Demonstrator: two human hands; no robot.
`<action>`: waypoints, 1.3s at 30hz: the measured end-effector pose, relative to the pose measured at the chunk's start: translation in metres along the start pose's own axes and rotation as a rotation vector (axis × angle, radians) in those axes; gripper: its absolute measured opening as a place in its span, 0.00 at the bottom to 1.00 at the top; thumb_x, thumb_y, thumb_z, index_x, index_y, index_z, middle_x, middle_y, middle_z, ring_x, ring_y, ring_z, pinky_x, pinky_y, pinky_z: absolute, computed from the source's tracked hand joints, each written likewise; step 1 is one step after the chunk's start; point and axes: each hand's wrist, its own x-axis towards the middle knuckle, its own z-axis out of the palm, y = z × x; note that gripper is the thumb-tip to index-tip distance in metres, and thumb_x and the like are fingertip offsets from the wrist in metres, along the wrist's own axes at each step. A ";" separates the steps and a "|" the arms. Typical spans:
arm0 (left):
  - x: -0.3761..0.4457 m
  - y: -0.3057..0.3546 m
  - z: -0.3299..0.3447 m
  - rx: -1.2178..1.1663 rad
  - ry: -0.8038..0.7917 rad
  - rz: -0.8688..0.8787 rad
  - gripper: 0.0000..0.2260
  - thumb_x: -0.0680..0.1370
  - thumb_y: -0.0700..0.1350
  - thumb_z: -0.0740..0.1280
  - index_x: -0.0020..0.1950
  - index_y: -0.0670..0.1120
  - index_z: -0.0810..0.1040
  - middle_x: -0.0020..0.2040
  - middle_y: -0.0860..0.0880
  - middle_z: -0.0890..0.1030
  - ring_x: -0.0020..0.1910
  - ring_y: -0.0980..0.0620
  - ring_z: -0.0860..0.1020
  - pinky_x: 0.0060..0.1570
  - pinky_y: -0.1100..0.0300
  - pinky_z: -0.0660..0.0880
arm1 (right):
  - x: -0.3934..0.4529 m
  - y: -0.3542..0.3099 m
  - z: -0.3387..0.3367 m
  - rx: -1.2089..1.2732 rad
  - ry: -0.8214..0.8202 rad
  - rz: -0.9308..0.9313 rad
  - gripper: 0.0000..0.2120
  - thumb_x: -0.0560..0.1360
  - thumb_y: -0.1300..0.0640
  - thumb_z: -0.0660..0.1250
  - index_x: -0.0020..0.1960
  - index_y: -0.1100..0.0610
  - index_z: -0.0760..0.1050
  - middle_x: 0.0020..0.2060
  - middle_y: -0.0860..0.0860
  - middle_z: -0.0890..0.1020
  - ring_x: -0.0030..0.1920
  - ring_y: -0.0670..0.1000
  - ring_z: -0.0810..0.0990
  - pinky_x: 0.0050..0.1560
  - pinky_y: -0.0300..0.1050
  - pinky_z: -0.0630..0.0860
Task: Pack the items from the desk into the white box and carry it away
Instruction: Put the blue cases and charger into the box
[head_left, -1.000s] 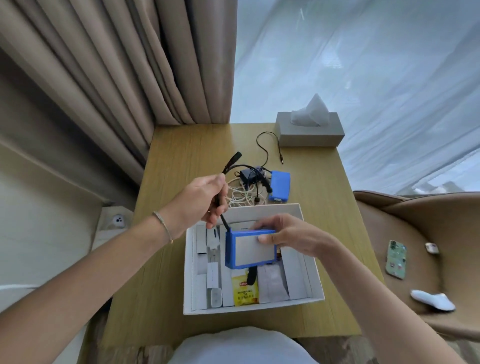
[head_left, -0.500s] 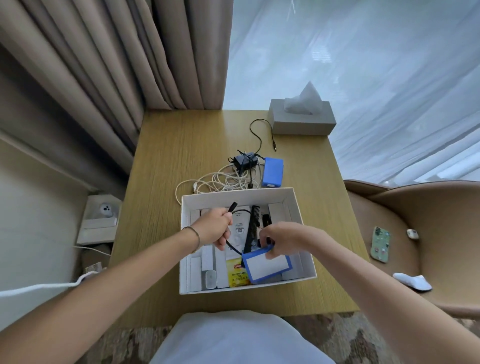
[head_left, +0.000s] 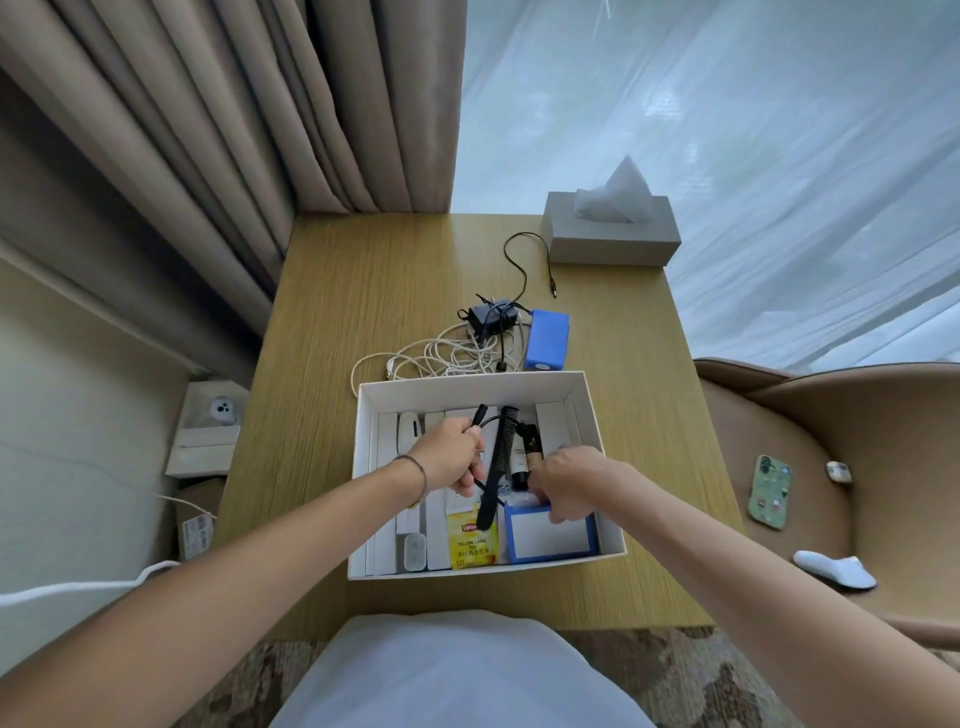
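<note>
The white box (head_left: 602, 431) sits on the wooden desk (head_left: 363, 291). Inside lie a black comb (head_left: 496, 462), a yellow tea bag (head_left: 472, 540), a dark small bottle (head_left: 527, 452), white packets and a blue battery pack (head_left: 550, 535) at the near right corner. My left hand (head_left: 449, 457) is closed around a black cable (head_left: 480, 418) over the box's middle. My right hand (head_left: 569, 483) grips the top edge of the blue battery pack. Behind the box on the desk lie a second blue pack (head_left: 545, 340), a black charger (head_left: 491, 314) and a tangle of white cable (head_left: 447, 356).
A grey tissue box (head_left: 610, 236) stands at the desk's far right corner. Beige curtains (head_left: 234, 114) hang at the back left. A tan chair (head_left: 831, 467) on the right holds a phone (head_left: 769, 491) and small white items. A low shelf with a white device (head_left: 223, 410) is left of the desk.
Both hands came down into the box. The blue battery pack went from above the box to its near right corner, and the black cable came along with my left hand.
</note>
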 end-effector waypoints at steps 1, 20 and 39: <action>0.001 0.000 0.001 -0.006 -0.006 0.000 0.12 0.85 0.43 0.53 0.46 0.43 0.72 0.36 0.41 0.82 0.25 0.50 0.74 0.32 0.55 0.79 | 0.000 0.001 0.001 -0.035 0.036 -0.003 0.14 0.77 0.52 0.71 0.60 0.58 0.78 0.47 0.53 0.77 0.53 0.56 0.79 0.47 0.49 0.78; 0.015 0.008 0.020 0.633 0.126 0.416 0.11 0.83 0.46 0.60 0.43 0.47 0.78 0.40 0.51 0.78 0.38 0.54 0.75 0.39 0.59 0.67 | -0.033 0.009 0.018 0.048 0.599 0.072 0.09 0.77 0.61 0.63 0.39 0.53 0.69 0.31 0.48 0.73 0.31 0.52 0.74 0.30 0.46 0.72; 0.044 0.007 0.089 0.594 0.056 0.376 0.16 0.77 0.32 0.63 0.61 0.45 0.80 0.53 0.49 0.70 0.47 0.47 0.74 0.45 0.56 0.73 | -0.032 0.025 0.009 0.619 0.853 0.254 0.08 0.78 0.55 0.67 0.42 0.54 0.81 0.31 0.47 0.80 0.33 0.49 0.79 0.34 0.45 0.76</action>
